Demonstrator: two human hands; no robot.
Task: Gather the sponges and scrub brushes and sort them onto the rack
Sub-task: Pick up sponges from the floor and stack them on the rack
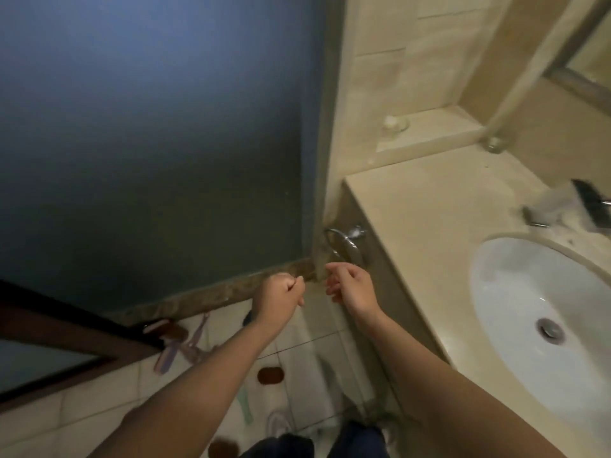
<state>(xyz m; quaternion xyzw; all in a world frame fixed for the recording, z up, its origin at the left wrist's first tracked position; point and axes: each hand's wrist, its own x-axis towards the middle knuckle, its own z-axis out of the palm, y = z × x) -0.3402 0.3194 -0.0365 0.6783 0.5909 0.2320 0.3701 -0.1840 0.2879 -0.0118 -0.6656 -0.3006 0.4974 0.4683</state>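
Far left: a dark door frame [66, 328] runs diagonally across the lower corner. Above it stands a frosted blue-grey panel [148, 143], set on a mottled stone kerb [205, 297].

Tiled floor [99, 401], below the kerb: a purple long-handled brush [168, 353] lies flat. Its long axis runs from lower left to upper right, with the upper end pointing toward the kerb. The blur hides which end carries the bristles. A brown oval pad [270, 375] lies flat further right, long axis roughly level, well apart from the brush. A pale green strip [246, 409] lies below the pad; it is too smeared to identify.

Left hand [281, 294]: held in the air in front of the kerb. Its grip is closed to a fist, with nothing visible inside.

Right hand [352, 285]: just beside the left, not touching it. Its grip is slack, the fingers loosely bent and holding nothing.

A chrome towel ring [345, 244] hangs on the cabinet side just above the right hand.

Right: a beige stone worktop [429, 226] carries a white oval basin [529, 292]. A blurred tap [562, 206] stands behind it.
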